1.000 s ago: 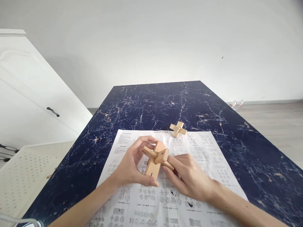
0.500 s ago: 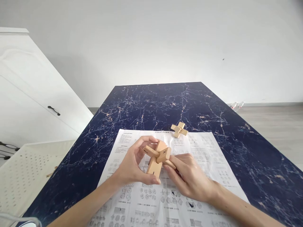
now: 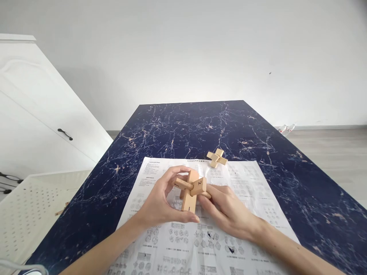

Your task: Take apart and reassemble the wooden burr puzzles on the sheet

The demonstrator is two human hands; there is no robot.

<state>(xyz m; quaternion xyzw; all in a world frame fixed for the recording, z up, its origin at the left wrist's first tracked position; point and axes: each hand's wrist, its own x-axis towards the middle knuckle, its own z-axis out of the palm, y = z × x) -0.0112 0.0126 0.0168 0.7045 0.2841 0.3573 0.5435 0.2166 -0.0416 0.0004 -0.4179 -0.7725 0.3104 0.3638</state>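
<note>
Both hands hold a wooden interlocking puzzle [image 3: 191,190] made of crossed bars, just above a printed instruction sheet [image 3: 252,191]. My left hand [image 3: 160,200] wraps it from the left, thumb under the upright bar and fingers curled over the top. From the right, my right hand [image 3: 226,212] pinches the end of a bar. One bar end shows a handwritten mark. A second, smaller assembled wooden cross puzzle [image 3: 216,157] lies at the far edge of the sheet.
The sheet lies on a dark blue marbled table [image 3: 186,126]. A white perforated tray [image 3: 31,210] stands beside the table's left edge, and a white cabinet [image 3: 37,114] rises behind it. Grey floor shows at the right.
The puzzle has been turned a little in my hands, its long bar now more upright. My right fingers have shifted along the bar. The small cross puzzle has not moved.
</note>
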